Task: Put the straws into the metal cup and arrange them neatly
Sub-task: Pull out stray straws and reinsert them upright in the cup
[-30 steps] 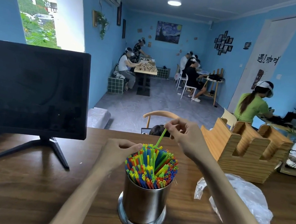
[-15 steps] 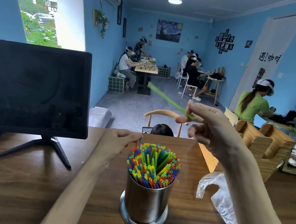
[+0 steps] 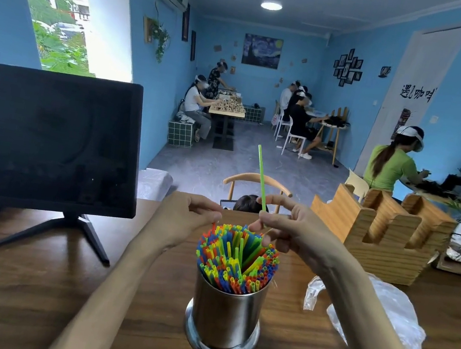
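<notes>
A single wide-angle head-worn camera is looking forward and slightly down from close above the brown wooden table (image 3: 23, 292). It is facing into a long blue-walled room, which is filling the upper frame. The wearer's forearms are entering from the bottom edge, and straight lines are bowing near the borders.

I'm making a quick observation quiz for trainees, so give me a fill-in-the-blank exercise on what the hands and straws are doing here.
1. The right hand pinches a single ____ straw that sticks up above the bundle.
2. The straws stand packed in a ____ cup on the wooden table.
3. The left hand pinches a ____ straw at the bundle's far-left edge.
4. To the right of the cup lies a crumpled clear ____ bag.

Missing words: green; metal; red; plastic
</notes>
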A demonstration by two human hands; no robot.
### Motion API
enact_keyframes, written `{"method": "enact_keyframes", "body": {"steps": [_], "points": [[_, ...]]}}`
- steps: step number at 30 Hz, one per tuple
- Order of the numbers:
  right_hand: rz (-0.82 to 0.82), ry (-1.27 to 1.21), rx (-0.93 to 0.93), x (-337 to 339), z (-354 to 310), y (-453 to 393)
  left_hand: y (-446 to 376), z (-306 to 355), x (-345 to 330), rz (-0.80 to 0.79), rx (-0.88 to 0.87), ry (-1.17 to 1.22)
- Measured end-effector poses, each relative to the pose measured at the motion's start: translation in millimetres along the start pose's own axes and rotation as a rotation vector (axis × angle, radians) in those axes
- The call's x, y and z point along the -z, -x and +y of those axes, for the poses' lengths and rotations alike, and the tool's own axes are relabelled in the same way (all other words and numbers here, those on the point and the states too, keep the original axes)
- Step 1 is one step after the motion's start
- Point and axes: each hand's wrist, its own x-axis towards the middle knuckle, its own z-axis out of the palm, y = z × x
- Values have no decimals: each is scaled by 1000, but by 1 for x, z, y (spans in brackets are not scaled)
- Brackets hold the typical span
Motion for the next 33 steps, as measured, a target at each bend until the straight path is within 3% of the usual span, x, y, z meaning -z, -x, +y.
{"method": "enact_keyframes", "body": {"steps": [2,6,10,12,17,20,23,27,30,33], "points": [[-27,23,-8,-1,2,0,-1,4,3,148,-91,-4],[-86,-45,-71,-9,3,1,5,35,20,395,-263,295],[-175,-225,-134,-24,3,4,26,70,24,507,-421,416],[-178,-314,-166,-32,1,5,38,78,22,466,-474,416],[-105,-567,-187,-38,-5,-3,56,69,1,180,-511,270],[-89,-578,-155,-38,-6,-6,62,56,-8,94,-550,155],[-50,-444,3,-37,3,-13,58,47,-12,91,-541,83],[77,55,265,-35,11,-13,28,38,-9,279,-273,336],[56,391,299,-35,21,-11,8,39,-7,129,-154,401],[53,611,299,-34,29,-10,5,48,-14,95,-196,411]]}}
